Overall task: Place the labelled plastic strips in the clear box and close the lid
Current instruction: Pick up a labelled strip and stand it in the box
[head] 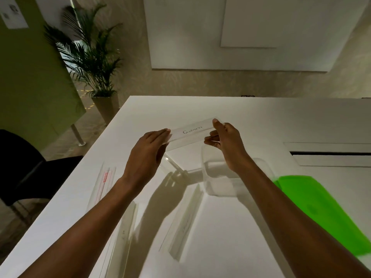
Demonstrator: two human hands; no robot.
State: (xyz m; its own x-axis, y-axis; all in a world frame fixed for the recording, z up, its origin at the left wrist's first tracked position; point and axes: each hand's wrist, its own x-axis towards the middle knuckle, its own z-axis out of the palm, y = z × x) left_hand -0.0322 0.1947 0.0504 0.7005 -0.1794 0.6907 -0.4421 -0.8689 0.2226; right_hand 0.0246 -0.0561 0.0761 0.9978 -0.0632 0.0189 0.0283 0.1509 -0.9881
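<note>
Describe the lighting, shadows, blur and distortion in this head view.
Head view: wide-angle bending curves the white table edges; light from above casts sharp arm shadows beneath both hands; the clear plastic strip with handwritten label reads fairly sharp, while the bright green flat lid and the near clear strips are smeared by blur.

The table (251, 113) lies bare along its far edge, at the frame's centre and upper right. Loose plastic strips (185, 215) clutter the lower centre and left, the clear box (212, 177) stands mid-frame, and a green lid (321, 207) fills the right.
</note>
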